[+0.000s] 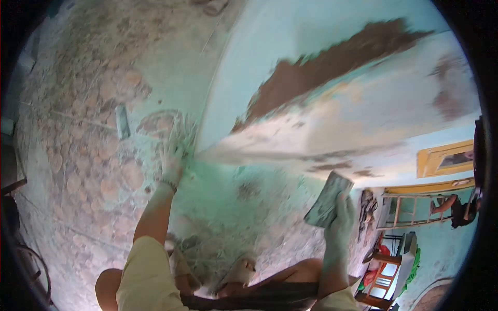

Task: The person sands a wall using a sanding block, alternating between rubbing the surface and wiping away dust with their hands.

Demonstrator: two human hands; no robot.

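Note:
My left hand point(173, 147) is stretched down at the floor near the foot of the wall, coated in pale dust, its fingers apart and somewhat blurred. My right hand point(342, 215) grips a flat grey rectangular plate point(328, 201), held up on the right, above the floor. Left of my left hand, a small pale rectangular block point(122, 122) lies on the dusty floor. A long brown patch point(332, 65) crosses the pale green and white wall point(378, 98).
My feet point(241, 272) are at the bottom. At the right are a yellow-framed opening point(446, 159), a ladder point(415, 210), a wooden chair-like frame point(384, 277) and another person point(459, 210). Dark curved items point(39, 264) lie at the lower left.

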